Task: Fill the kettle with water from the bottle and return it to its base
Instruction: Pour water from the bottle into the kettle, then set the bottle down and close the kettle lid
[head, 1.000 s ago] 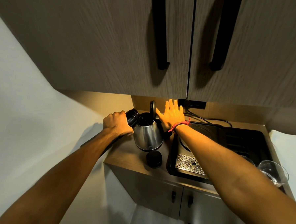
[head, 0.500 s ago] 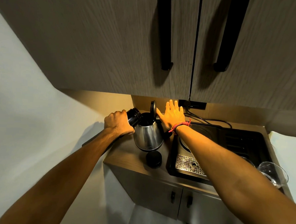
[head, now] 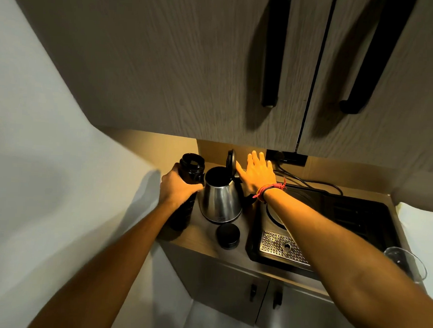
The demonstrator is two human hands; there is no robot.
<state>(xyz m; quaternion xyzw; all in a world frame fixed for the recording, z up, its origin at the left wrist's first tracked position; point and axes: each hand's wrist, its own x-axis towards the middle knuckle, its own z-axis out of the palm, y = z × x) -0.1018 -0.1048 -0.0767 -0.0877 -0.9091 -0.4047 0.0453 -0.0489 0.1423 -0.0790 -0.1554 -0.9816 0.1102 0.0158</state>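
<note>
A: Head view: where's the kettle [head: 221,198]?
B: On the countertop [head: 201,234], lid [head: 231,162] upright, beside the black bottle [head: 188,187].
A: Hands?
B: Left hand [head: 177,188] wraps the upright, uncapped bottle; right hand [head: 257,174] spread flat against the lid.

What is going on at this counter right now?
A person grips a dark bottle in the left hand, upright and uncapped beside the steel kettle. The right hand, fingers spread, rests against the kettle's raised lid. A black cap lies on the counter.
</note>
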